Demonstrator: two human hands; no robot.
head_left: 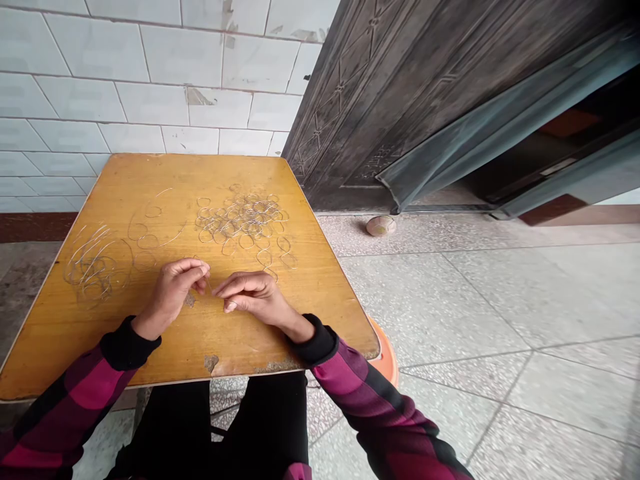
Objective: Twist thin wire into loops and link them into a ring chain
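Note:
Over the near middle of the table, my left hand (173, 290) is closed in a pinch on a thin piece of wire, of which only a short stretch shows below the fingertips. My right hand (257, 297) faces it from the right, its fingers bent together around the wire's other end; the exact grip there is partly hidden. Beyond the hands lies a tangled heap of wire rings (245, 217), with a few loose rings at its near side. To the left rests a pile of curved wire pieces (95, 267), and some larger loops (150, 240) lie between the two.
The wooden table (250, 347) has worn patches along its near edge and touches the white tiled wall (170, 57). An orange stool (385, 357) peeks out at the right corner. A roundish object (381, 225) sits on the floor by the dark carved door (345, 107).

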